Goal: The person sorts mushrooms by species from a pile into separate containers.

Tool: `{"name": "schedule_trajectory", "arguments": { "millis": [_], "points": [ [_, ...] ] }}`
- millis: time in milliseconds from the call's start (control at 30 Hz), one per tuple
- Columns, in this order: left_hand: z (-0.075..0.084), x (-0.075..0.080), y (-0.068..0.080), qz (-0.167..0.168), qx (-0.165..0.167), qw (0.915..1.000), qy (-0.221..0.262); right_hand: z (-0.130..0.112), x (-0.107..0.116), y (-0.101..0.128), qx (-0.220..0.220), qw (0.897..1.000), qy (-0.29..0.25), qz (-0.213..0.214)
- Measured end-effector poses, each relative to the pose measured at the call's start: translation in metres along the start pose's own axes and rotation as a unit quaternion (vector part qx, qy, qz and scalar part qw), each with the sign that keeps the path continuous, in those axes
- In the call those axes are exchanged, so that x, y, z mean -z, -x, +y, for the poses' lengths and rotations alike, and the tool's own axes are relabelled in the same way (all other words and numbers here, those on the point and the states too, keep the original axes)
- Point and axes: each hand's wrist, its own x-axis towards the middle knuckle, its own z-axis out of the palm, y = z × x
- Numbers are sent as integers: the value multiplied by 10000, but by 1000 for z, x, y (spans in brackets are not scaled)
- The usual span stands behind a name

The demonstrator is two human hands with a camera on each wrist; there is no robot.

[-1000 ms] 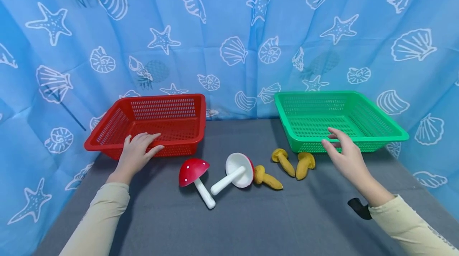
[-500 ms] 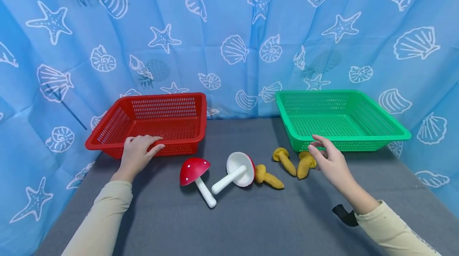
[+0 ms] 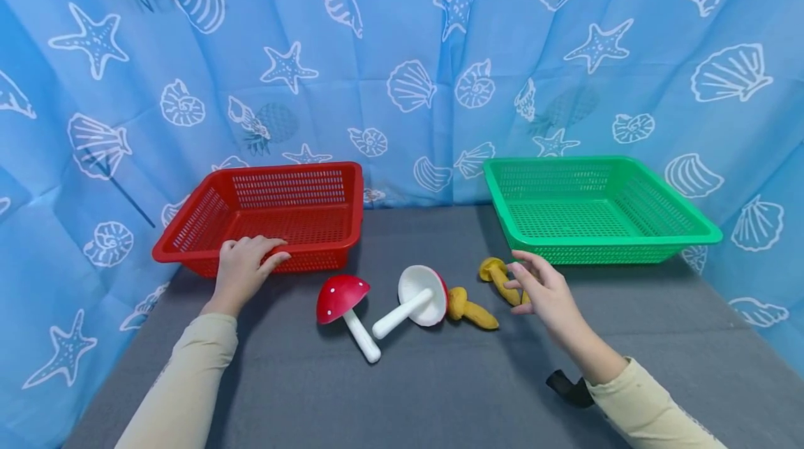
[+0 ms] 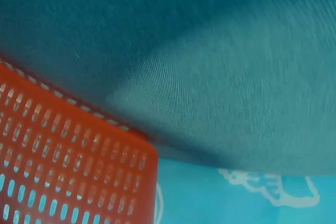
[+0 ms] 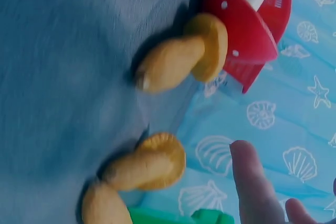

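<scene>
My left hand (image 3: 243, 266) holds the near rim of a red plastic basket (image 3: 352, 215), fingers over the rim and thumb on the near side. My right hand (image 3: 546, 295) hovers with fingers apart over the yellow-brown toy mushrooms, holding nothing. Beneath it lies one such mushroom (image 3: 500, 283); another (image 5: 107, 205) is mostly hidden by the hand in the head view. Further left lies a third yellow-brown mushroom (image 3: 472, 310), against a red-capped mushroom (image 3: 419, 295) on its side with its white underside showing. A second red-capped mushroom (image 3: 343, 299) with white dots lies nearer the red basket.
A green plastic basket (image 3: 703, 234) stands at the back right, just behind the yellow-brown mushrooms. The grey tabletop (image 3: 377, 407) carries everything. A blue shell-patterned curtain (image 3: 402, 30) hangs behind. A black strap (image 3: 568, 389) hangs by the right sleeve.
My right hand has moved left and slightly down, from beside the green basket to over the yellow-brown mushrooms. My left fingers have curled over the red basket's rim; the mushrooms lie unmoved.
</scene>
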Motion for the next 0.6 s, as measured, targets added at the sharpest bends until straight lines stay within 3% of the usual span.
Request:
{"name": "schedule_trajectory", "arguments": {
  "millis": [600],
  "points": [
    [1, 2, 0, -78, 145, 9997, 178, -4, -49, 6, -782, 9898, -1139, -358]
  ]
}}
